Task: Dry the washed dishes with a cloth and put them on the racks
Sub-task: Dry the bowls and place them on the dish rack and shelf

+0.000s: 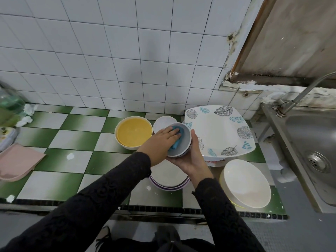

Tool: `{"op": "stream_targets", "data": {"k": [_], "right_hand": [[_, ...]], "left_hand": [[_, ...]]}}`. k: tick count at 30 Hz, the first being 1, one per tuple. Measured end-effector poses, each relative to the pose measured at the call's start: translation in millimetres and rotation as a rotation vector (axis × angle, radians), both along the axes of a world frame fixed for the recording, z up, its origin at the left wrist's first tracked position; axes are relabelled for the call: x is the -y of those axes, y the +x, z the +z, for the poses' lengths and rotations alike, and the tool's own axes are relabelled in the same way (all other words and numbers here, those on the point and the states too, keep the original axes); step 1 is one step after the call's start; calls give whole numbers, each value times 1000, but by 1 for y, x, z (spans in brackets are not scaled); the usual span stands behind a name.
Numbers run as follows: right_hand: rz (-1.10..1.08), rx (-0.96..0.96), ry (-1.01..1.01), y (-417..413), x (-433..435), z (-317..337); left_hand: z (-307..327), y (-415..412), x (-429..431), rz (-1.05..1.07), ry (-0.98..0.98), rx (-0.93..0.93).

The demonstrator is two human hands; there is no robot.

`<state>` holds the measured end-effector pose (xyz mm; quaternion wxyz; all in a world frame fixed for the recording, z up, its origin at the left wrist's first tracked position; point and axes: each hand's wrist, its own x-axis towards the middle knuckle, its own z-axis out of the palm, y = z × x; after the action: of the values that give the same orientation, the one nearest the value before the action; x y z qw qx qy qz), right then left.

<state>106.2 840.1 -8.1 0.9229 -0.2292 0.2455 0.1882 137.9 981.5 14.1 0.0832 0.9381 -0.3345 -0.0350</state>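
Observation:
My right hand [193,160] cups a small grey bowl [183,142] from below and from its right side, holding it tilted above the counter. My left hand [158,142] presses a blue cloth [177,138] into the inside of that bowl. On the counter around it stand a yellow bowl [134,132], a small white dish [161,122] partly hidden behind the grey bowl, a large square leaf-patterned plate [218,130], a white bowl [245,184] and a stack of purple-rimmed plates [168,176] under my hands.
The green-and-white tiled counter [72,135] runs left. A pink board [16,161] lies at its left edge, beside a plastic bottle [11,104] and crumpled tissue [27,113]. A steel sink [309,151] with a tap [305,91] is at the right. No rack is in view.

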Motion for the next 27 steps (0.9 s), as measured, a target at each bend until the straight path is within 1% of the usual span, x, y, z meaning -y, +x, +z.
{"op": "stream_targets", "data": {"k": [5, 8, 10, 13, 16, 18, 20, 21, 23, 25, 27], "right_hand": [[-52, -27, -81, 3, 5, -10], [-110, -31, -89, 4, 3, -10], [-139, -34, -69, 3, 2, -7], [-114, -34, -38, 2, 5, -7], [3, 0, 71, 2, 8, -8], [53, 22, 89, 3, 10, -4], [29, 34, 79, 5, 9, 3], [5, 25, 64, 5, 9, 5], [-29, 4, 57, 4, 8, 7], [-34, -10, 65, 4, 5, 7], [-30, -5, 64, 3, 0, 7]], "left_hand": [[11, -11, 4, 142, -117, -215], [19, -15, 8, 137, -190, -331], [22, -19, 13, 130, -312, -442], [29, -19, 16, 176, -491, -585], [42, -14, 8, 271, -783, -816], [52, -11, 2, 405, -989, -857], [56, -8, -5, 529, -1155, -760], [55, -6, -8, 543, -1202, -672], [49, -1, -11, 494, -1249, -461], [41, -2, -8, 448, -1207, -183], [31, -7, -1, 417, -1044, 39]]}}
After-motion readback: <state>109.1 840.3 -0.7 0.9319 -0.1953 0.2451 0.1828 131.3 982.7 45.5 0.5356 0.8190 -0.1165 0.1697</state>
